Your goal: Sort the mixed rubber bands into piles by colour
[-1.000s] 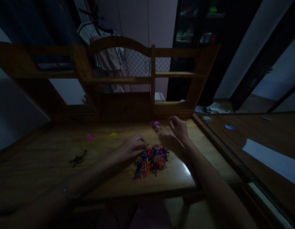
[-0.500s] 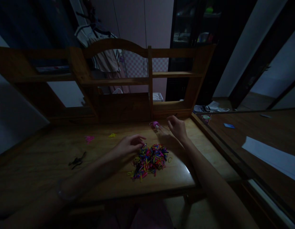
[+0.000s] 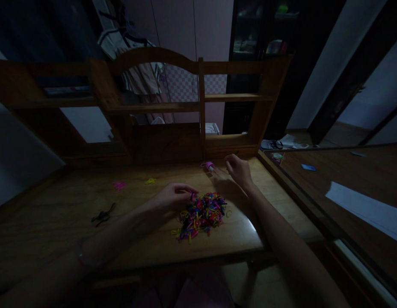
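A loose pile of small coloured rubber bands [image 3: 203, 216] lies on the wooden desk [image 3: 147, 252]. My left hand [image 3: 177, 194] is closed in a pinch at the pile's upper left edge, with pink and dark bands at its fingertips. Beyond the pile, my right hand [image 3: 238, 171] is raised over the desk, its fingers curled together; whatever they hold is hidden. Just left of it lies a clear container with a pink cap [image 3: 209, 165], whose body is hard to make out in the dim light.
On the left of the desk lie small groups of black bands [image 3: 103, 215], pink bands [image 3: 119, 185] and yellow bands [image 3: 150, 181]. A wooden shelf [image 3: 168, 109] rises along the back. Rightward, a brown surface holds white paper [image 3: 367, 207] and a blue card [image 3: 308, 167].
My left hand's fingers have shifted slightly and come closer together over the bands. My right hand stays in nearly the same place. The pile looks much the same.
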Tool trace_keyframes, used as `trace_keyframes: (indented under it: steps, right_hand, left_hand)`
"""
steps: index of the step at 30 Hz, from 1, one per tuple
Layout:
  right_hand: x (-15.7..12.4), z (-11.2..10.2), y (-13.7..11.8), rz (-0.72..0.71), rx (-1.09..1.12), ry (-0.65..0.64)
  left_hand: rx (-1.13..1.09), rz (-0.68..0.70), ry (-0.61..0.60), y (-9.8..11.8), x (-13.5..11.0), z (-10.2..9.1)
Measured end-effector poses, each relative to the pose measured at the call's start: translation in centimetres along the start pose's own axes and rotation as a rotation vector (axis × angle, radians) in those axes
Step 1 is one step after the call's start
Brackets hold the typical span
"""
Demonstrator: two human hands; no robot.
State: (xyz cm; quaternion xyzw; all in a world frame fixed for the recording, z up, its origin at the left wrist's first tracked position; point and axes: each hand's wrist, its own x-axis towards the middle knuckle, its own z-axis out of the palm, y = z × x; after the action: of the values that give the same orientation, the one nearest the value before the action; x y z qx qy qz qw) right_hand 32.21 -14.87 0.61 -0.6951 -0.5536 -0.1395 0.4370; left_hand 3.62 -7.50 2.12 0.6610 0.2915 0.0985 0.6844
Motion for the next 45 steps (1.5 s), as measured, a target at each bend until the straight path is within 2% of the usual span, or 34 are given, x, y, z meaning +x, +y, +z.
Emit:
trace_keyframes:
  steps: [5, 15, 24, 32, 36, 38, 40, 43, 45]
  right_hand:
    - [0.0, -0.1, 0.0, -0.004, 0.001, -0.003]
    - [0.0, 0.0, 0.0, -0.004, -0.003, -0.024]
    - [0.0, 0.3, 0.2, -0.006, 0.001, -0.028]
    - [0.0, -0.1, 0.0, 0.007, 0.007, -0.043]
    - [0.1, -0.4, -0.3, 0.011, 0.022, -0.046]
    - [0.1, -0.5, -0.4, 0.015, 0.031, -0.041]
    - [0.1, -0.4, -0.4, 0.017, 0.038, -0.047]
    - [0.1, -0.2, -0.5, 0.008, 0.038, -0.07]
    - [0.0, 0.1, -0.5, 0.002, 0.023, -0.077]
  left_hand:
    - [-0.067, 0.006, 0.025, -0.3, 0.0, 0.2]
    - [0.063, 0.02, -0.034, -0.5, 0.7, -1.0]
    - [0.086, 0.046, -0.024, -0.2, 0.6, -1.0]
    - [0.095, 0.009, -0.035, 0.0, -0.7, -1.5]
    - [0.222, 0.085, -0.019, -0.2, -3.0, -3.1]
    - [0.334, 0.111, 0.052, -0.5, -5.1, -5.0]
    - [0.453, 0.101, 0.214, -1.0, -7.8, -7.6]
    - [0.72, 0.024, 0.643, -2.3, -12.0, -12.2]
    - [0.91, 0.001, 0.871, -3.3, -14.3, -15.3]
